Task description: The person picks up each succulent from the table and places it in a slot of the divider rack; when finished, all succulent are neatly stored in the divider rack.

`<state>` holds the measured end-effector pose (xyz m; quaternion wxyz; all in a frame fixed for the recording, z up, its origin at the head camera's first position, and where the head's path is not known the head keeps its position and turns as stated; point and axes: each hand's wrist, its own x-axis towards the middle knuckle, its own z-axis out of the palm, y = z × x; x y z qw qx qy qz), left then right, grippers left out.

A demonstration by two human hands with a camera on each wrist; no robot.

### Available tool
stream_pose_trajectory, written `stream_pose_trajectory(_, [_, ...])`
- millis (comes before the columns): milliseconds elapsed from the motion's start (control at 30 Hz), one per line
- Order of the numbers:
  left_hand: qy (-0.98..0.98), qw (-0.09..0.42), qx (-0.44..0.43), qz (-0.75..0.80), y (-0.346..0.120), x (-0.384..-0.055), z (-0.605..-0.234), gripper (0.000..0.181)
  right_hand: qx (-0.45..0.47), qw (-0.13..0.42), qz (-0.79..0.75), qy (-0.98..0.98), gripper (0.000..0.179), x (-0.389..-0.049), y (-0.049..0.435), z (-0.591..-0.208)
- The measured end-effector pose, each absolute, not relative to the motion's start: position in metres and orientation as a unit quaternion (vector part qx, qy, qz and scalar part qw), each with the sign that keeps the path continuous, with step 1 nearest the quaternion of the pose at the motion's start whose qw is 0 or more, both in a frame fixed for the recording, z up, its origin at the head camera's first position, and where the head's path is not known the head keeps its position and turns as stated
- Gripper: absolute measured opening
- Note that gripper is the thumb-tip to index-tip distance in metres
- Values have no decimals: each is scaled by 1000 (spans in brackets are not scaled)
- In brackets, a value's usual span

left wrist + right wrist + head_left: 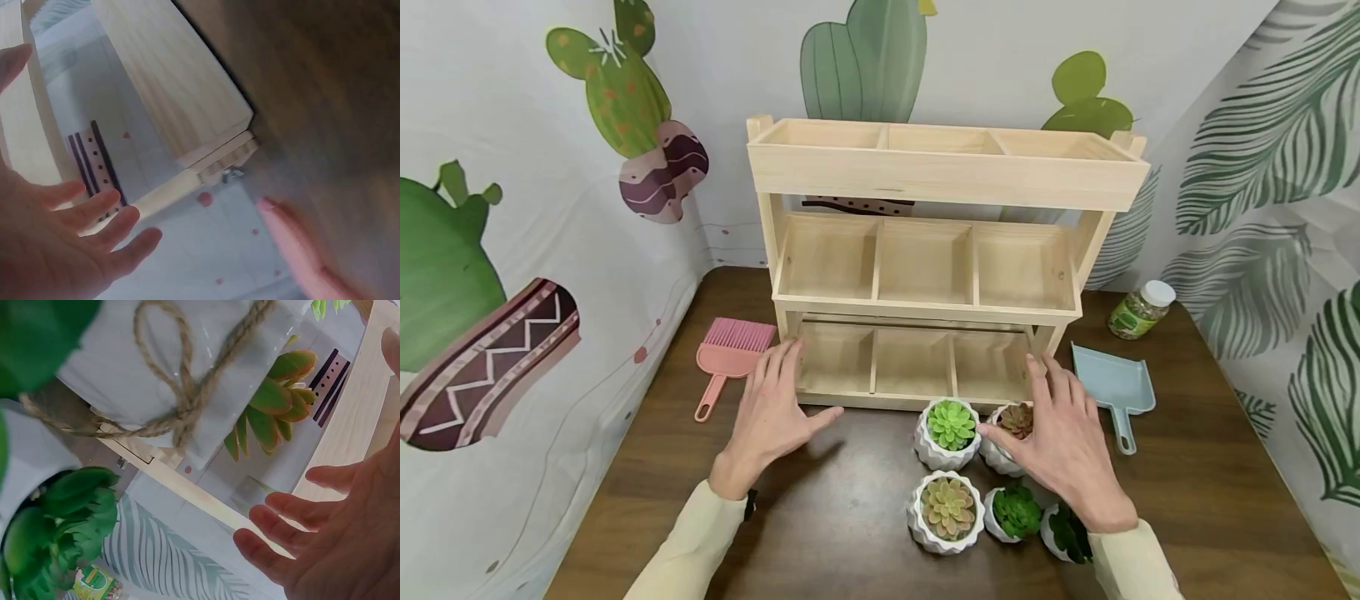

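A three-tier wooden rack [947, 177] with divided bins stands at the back of the table. My left hand [771, 408] is spread at its lower left corner, thumb pointing inward; fingers are apart and hold nothing in the left wrist view. At the lower right corner, my right hand [1063, 437] is also spread. Its thumb reaches between a bright green succulent [951, 425] and a reddish-brown succulent [1015, 420], the latter partly hidden. Whether either hand touches the rack, I cannot tell. A pale yellow-green succulent [948, 507] and two dark green plants [1017, 511] sit nearer, all in white pots.
Left of the rack lies a pink brush [724, 360] with an orange-pink handle. On the right are a light blue dustpan [1114, 383] and a white-lidded jar [1141, 310]. Printed cloth [730, 100] hangs behind the brown table [850, 533].
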<state>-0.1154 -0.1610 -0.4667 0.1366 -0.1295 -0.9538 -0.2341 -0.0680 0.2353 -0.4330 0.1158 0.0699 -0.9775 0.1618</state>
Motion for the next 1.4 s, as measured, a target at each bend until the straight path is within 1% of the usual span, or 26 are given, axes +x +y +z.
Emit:
stream_pose_trajectory(133, [-951,93,-82,-284,-166,-119,-469,118,67,117,175,-975,123,-64,238,-433])
stream_pose_trajectory(200, [-947,81,-60,-305,-168,-121,-472,118,64,112,180,-975,123,-63,239,-433])
stream_pose_trajectory(333, [-943,53,-28,-328,-173,-124,-477,117,55,93,198,-974,122,-62,243,-430])
stream_pose_trajectory(533, [-942,14,-4,-335,-179,-130,-486,107,47,49,219,-973,118,-61,250,-430])
stream_pose_trajectory(633, [-941,13,-7,-338,-181,-132,-490,100,43,25,218,-975,118,-59,252,-431])
stream_pose_trajectory(767, [-938,29,-15,-345,-182,-135,-495,89,35,-2,213,-976,119,-56,254,-436])
stream_pose_trajectory(867, [-936,42,-17,-350,-181,-137,-496,79,37,-11,208,-977,119,-55,255,-439])
stream_pose_trajectory(1000, [-934,48,-14,-355,-181,-139,-496,70,44,-19,206,-977,119,-53,256,-443])
stream_pose_trajectory(1167, [-931,46,-5,-363,-180,-139,-494,66,48,-28,205,-977,120,-54,257,-445])
stream_pose_trajectory(1400, [-932,48,-5,-359,-179,-140,-493,65,47,-26,206,-977,117,-56,258,-450])
